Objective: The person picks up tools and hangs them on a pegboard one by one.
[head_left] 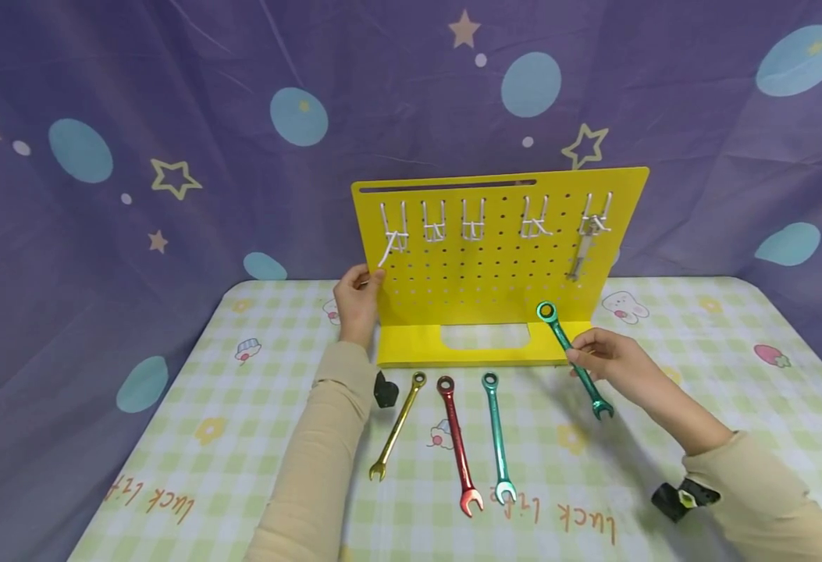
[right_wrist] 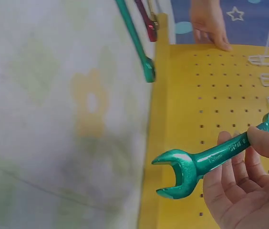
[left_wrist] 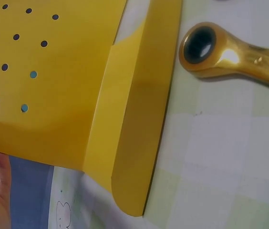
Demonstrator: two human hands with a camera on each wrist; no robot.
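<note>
My right hand (head_left: pixel 610 359) pinches a green combination wrench (head_left: pixel 564 337) by its shank, thumb on top. Its ring end points up toward the yellow pegboard (head_left: pixel 481 300), and its open jaw end (right_wrist: pixel 180 174) hangs low. At the board's left edge my left hand (head_left: pixel 357 300) grips the panel, with part of its fingers hidden behind it. White double hooks (head_left: pixel 472 229) line the upper board, and a small silver wrench (head_left: pixel 582 257) hangs from the rightmost one. Before the base lie a gold wrench (head_left: pixel 400 425), a red wrench (head_left: pixel 457 445) and a teal wrench (head_left: pixel 498 437).
A checked tablecloth (head_left: pixel 242 437) with printed flowers and lettering covers the table. Behind it hangs a purple curtain (head_left: pixel 193 94) with stars and blue ovals. The pegboard's base (head_left: pixel 411 347) has a cut-out at its middle.
</note>
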